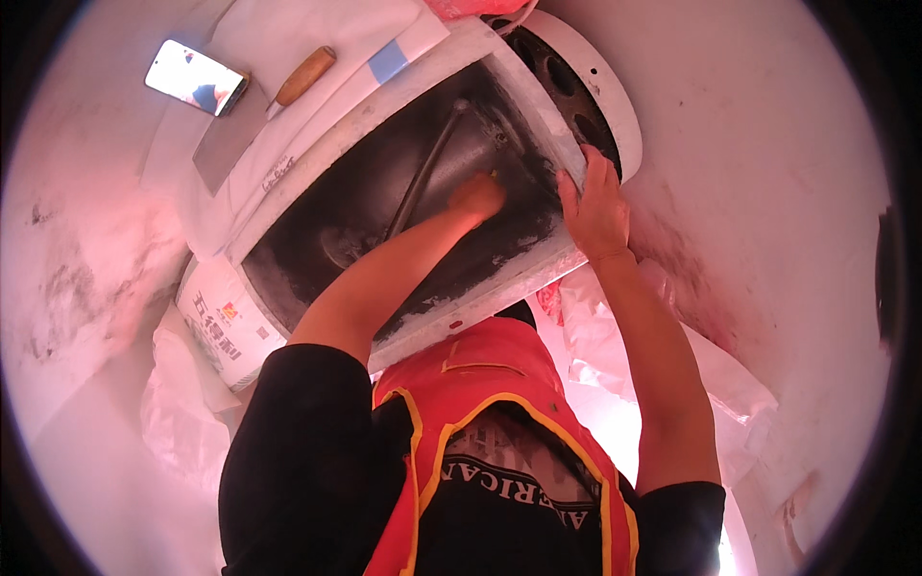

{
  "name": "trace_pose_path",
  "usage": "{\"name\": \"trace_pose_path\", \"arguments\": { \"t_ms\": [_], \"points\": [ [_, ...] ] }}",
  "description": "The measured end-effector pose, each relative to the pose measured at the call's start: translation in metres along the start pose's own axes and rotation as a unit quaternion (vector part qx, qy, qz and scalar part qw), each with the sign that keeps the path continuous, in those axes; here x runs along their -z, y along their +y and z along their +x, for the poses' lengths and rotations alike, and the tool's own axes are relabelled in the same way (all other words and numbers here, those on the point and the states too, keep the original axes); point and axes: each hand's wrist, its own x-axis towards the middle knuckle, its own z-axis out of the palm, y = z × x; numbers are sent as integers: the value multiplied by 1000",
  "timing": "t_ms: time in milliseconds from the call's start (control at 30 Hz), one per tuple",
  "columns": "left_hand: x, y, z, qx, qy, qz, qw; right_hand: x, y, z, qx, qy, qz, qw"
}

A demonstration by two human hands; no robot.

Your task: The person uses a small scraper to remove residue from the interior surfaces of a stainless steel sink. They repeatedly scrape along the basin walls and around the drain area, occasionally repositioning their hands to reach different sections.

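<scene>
A dark-faced, box-like metal piece (421, 162) with a pale, powdery rim tilts across the picture's middle. My left hand (479, 196) is closed low over its dark inside; a small yellow-green tip shows at the fingers, and the rest of that object is hidden. A thin dark rod (425, 167) slants across the inside, left of this hand. My right hand (596, 209) grips the right rim, thumb towards the inside and fingers over the edge. Beyond that rim is a dark wheel-like part (558, 75) with round holes, inside a white curved housing (612, 86).
A lit phone (196, 78) lies at upper left. Near it are a wooden-handled tool (306, 75) and a flat grey plate (229, 144), on white sheeting (266, 36). A printed white sack (223, 317) is at left; crumpled plastic (605, 327) is below my right hand.
</scene>
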Motion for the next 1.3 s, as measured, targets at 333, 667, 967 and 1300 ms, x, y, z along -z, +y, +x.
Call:
{"name": "trace_pose_path", "arguments": {
  "t_ms": [333,667,967,1300],
  "points": [
    [-1,15,19,205,-68,-557,802,-3,0,1,10,3,-10,1000],
    [-17,58,22,210,75,-510,831,-2,0,1,-13,-6,-26,1000],
    [-29,73,2,229,77,-503,829,0,-1,2,-13,-13,-2,1000],
    [-48,35,68,270,-4,-615,740,-5,-2,0,-7,-19,8,1000]
  ]
}}
